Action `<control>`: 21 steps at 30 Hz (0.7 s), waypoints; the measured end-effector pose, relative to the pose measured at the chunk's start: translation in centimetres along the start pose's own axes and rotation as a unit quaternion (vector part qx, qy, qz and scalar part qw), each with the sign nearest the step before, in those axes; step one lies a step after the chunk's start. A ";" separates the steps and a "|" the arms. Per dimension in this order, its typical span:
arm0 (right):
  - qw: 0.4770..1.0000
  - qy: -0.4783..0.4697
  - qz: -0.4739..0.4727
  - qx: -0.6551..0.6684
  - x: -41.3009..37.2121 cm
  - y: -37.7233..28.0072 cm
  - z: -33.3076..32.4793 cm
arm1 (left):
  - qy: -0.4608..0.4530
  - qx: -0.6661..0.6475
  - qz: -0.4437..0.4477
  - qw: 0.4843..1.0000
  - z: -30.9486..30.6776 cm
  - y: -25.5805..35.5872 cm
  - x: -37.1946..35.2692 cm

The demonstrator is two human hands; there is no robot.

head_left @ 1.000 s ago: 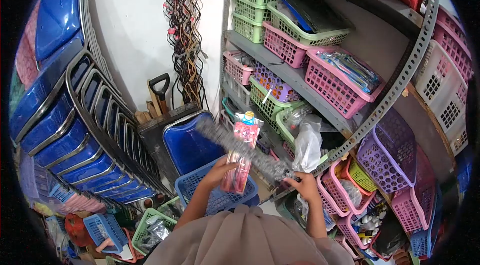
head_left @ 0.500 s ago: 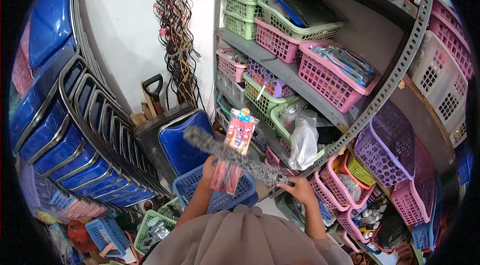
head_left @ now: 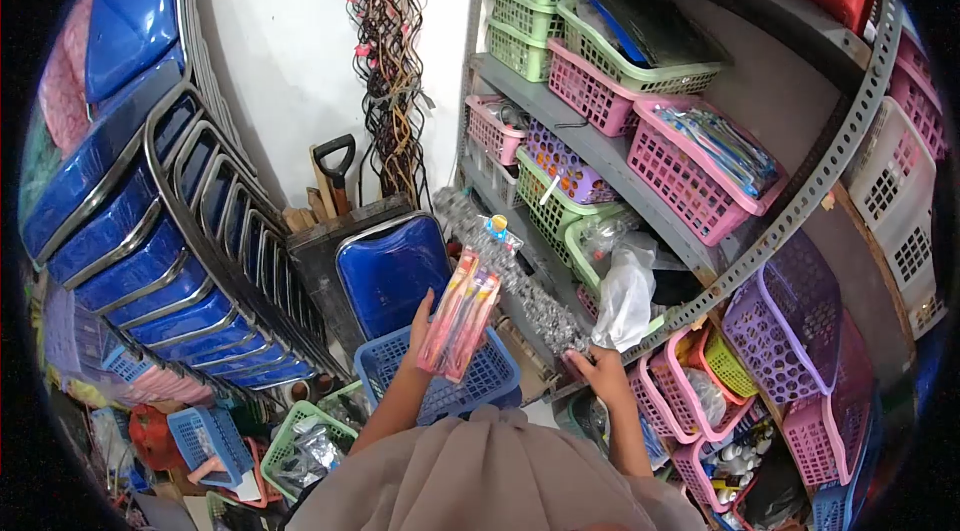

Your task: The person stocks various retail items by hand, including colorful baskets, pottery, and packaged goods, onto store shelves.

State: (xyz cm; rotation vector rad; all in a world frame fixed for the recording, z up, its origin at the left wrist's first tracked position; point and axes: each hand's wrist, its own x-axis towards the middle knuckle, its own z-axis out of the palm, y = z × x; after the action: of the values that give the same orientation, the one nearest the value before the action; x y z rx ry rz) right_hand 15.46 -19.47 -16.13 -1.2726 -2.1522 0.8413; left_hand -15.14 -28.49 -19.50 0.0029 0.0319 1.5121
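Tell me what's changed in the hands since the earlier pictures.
The fluffy gray duster has swung away from the body, from across the middle of the pink packs to their far end. Nothing was let go: the left hand keeps the packs, the right hand the duster. The blue basket stayed below.

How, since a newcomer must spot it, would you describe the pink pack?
Right of the stacked blue chairs, find the blue basket. Over it, the left hand holds the pack: flat, pink, glossy, unlike the fuzzy gray rod in the right hand.
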 end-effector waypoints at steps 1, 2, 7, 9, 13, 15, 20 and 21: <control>0.998 -0.032 -0.053 0.001 -0.1 0.2 0.3 | -0.026 0.008 0.016 1.000 -0.3 0.1 0.1; 0.992 -0.064 -0.106 0.002 -0.1 0.3 0.4 | -0.052 0.015 0.030 0.998 -0.5 0.1 0.3; 0.990 -0.102 -0.070 0.065 0.4 -0.8 0.3 | -0.052 0.019 0.033 0.998 0.6 0.4 1.2; 0.996 -0.081 -0.041 0.014 0.5 -1.9 0.1 | -0.015 0.109 0.044 0.993 0.7 0.1 0.9; 0.987 -0.125 -0.101 -0.006 0.0 -2.0 0.1 | -0.131 0.015 -0.014 0.991 1.1 -0.2 1.9; 0.977 -0.174 -0.127 0.008 0.2 -1.8 0.1 | -0.112 0.121 0.036 0.986 1.2 -0.3 2.4; 0.996 -0.073 0.009 -0.045 0.7 -1.9 0.8 | 0.017 0.090 0.059 0.994 1.3 -0.4 1.5; 0.991 -0.118 -0.047 0.028 0.3 -2.0 1.2 | -0.089 0.169 0.101 0.976 3.5 -1.3 2.1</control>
State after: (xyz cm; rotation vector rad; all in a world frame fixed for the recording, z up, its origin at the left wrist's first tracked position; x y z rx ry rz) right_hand 13.39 -20.24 -15.47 -1.0794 -2.3336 1.0498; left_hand -13.62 -26.43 -16.05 0.4244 0.1489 1.6886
